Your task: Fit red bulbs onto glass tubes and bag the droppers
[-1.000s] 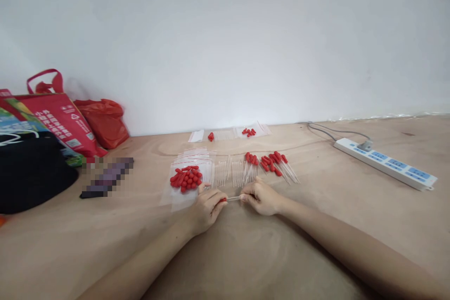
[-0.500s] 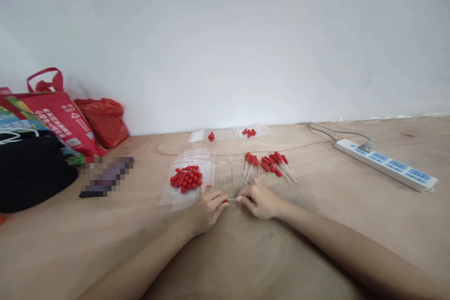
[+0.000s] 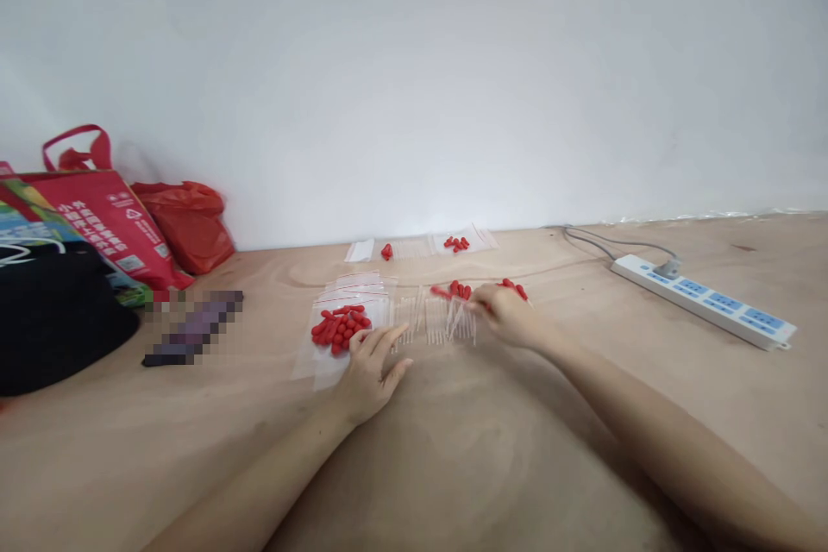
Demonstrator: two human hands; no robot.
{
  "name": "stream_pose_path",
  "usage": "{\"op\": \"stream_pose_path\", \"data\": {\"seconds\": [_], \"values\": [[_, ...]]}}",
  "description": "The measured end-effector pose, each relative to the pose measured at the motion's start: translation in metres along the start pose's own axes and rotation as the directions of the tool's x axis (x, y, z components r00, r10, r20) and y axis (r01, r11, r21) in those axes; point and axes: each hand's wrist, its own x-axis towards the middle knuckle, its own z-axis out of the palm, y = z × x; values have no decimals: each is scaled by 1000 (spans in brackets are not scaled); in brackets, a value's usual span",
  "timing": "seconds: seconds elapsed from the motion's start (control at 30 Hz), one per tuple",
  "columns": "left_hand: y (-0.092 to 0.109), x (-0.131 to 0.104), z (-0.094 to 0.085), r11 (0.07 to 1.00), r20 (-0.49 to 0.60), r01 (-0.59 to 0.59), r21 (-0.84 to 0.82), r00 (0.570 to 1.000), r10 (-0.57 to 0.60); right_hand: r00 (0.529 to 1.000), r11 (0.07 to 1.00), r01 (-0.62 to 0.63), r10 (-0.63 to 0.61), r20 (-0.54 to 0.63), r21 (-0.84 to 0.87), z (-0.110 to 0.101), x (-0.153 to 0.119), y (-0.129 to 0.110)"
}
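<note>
Red-bulbed and blurred, a clear-stemmed dropper (image 3: 441,291) juts toward ten o'clock from the right hand (image 3: 511,319), whose fingertips pinch it; the left hand (image 3: 367,375) sits apart, fingers spread. Loose red bulbs (image 3: 338,329) lie at its eleven o'clock; other droppers (image 3: 512,286) are partly hidden beyond the right hand at twelve. Far out at nine, a black item (image 3: 58,319) is cut off.

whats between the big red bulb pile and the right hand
The head view shows rows of clear tubes there, with a few red bulbs at their far end and the left hand at the near edge.
</note>
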Motion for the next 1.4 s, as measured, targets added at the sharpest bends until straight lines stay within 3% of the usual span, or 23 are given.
{"op": "stream_pose_path", "data": {"seconds": [0.1,0.23,0.37,0.53,0.8,1.07,1.23,1.4], "values": [[-1,0,0,999,36,40,0,999,-40,943,944,-327,324,-71,-48,-21,5,29],[-1,1,2,998,89,65,-11,994,-64,855,851,-518,517,-32,-80,-28,4,54],[0,1,1,997,111,81,-9,991,-80,834,826,-541,552,30,-161,-17,3,59],[0,1,1,996,123,84,-1,989,-83,812,795,-568,583,8,-213,-6,6,55],[2,2,-1,994,58,89,69,994,-93,865,837,-446,494,87,-317,-7,5,54],[4,3,-1,965,-40,203,166,979,-199,841,819,-436,518,156,-373,-6,4,44],[-2,17,-3,907,-59,344,240,938,-341,821,798,-468,551,146,-379,-8,6,43],[-2,44,3,879,-5,396,265,912,-410,813,768,-507,576,78,-392,-20,2,30]]}}
